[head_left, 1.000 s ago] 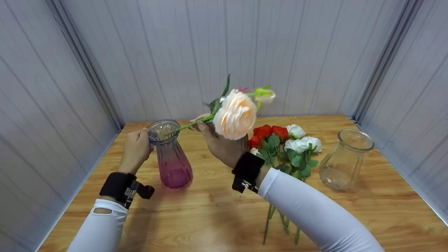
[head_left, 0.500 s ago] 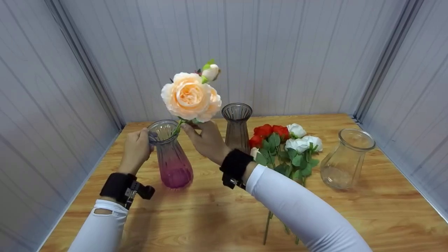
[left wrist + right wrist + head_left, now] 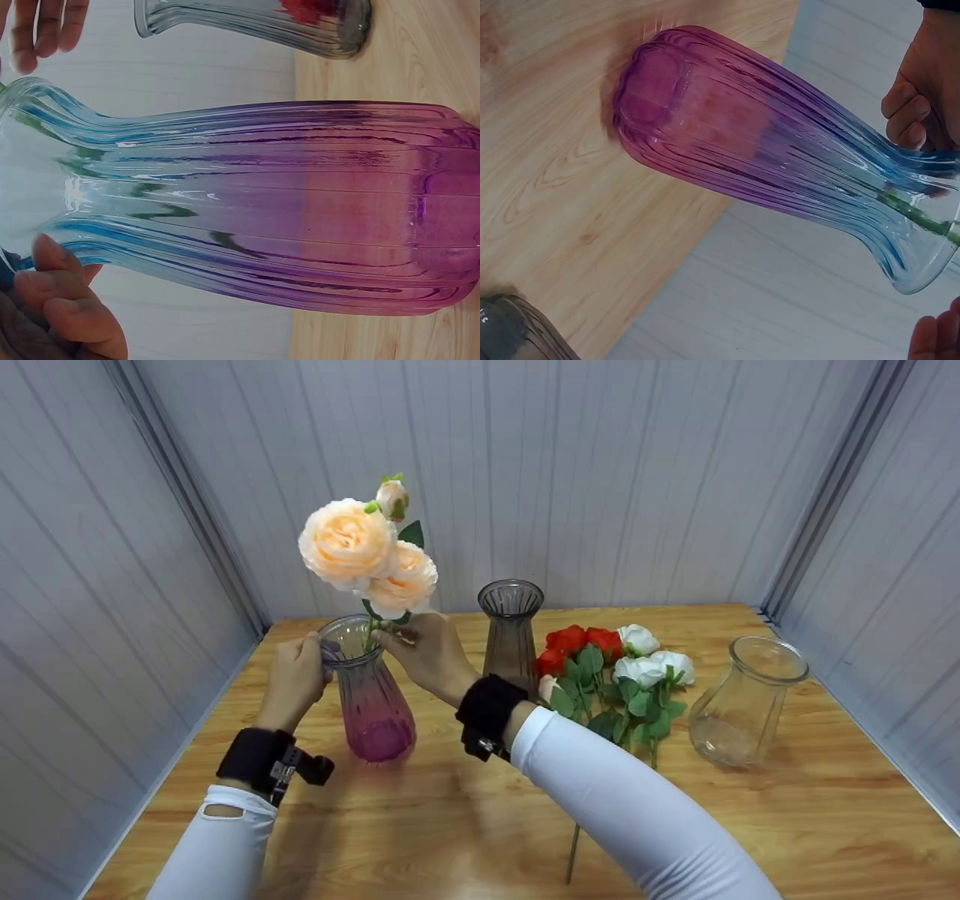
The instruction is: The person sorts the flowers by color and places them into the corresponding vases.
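A ribbed glass vase [image 3: 377, 712], bluish at the neck and pink-purple below, stands on the table at the left. My left hand [image 3: 295, 679] grips its rim from the left side; in the left wrist view the fingers [image 3: 71, 296] curl at the neck. Above the vase mouth is a peach flower stem [image 3: 349, 544] with two big blooms and a bud. My right hand [image 3: 429, 654] pinches this stem just over the rim. Inside the neck, the green stem [image 3: 922, 219] shows through the glass in the right wrist view.
A grey ribbed vase [image 3: 510, 641] stands behind, right of my right hand. Red flowers [image 3: 566, 640] and white flowers [image 3: 652, 669] with green stems lie right of it. Further right is a clear glass vase [image 3: 739, 712]. Panel walls enclose the table's back and sides.
My right hand has moved left, bringing the peach flower from a slanted pose to upright over the vase, its stem end now inside the neck. The left hand stays on the rim.
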Available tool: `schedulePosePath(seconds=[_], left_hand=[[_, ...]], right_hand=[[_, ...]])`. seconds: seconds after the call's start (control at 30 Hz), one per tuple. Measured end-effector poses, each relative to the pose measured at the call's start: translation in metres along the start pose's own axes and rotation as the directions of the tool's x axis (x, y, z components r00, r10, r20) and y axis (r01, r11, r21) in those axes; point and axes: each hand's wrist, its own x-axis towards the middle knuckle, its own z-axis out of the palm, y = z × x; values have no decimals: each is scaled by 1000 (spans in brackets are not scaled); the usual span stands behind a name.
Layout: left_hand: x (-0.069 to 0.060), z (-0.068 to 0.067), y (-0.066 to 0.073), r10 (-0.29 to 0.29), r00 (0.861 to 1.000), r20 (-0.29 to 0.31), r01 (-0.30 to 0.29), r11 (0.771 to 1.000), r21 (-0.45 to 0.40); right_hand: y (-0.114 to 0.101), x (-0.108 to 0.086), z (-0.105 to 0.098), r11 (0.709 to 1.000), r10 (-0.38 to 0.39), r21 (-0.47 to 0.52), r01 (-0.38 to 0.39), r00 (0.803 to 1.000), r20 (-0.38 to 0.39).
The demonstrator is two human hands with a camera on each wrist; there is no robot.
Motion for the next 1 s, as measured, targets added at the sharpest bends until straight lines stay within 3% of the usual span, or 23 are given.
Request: schedulePosePath(seconds=[0.27,0.4,0.6,0.83,1.0], left_hand=[[1,2,-2,3,1000,0,-3,1000,0],[2,1,-3,14,1000,8,-14,1000,11],[5,2,-3,39,999,-1,-39,999,0],[5,0,-4,4,1000,-16,-4,1000,17],[4,-1,-3,8,1000,7,-8,1000,20]], right_hand=[[4,-1,-1,992,96,-94,-83,984,149],[6,-5,-6,984,171,-80,-159,968,182],[17,-16,-16,976,218,-61,-210,957,191],[33,-32,-31,974,222,-74,-212,957,184],[41,-44,-46,961,271,-94,-258,948,169]])
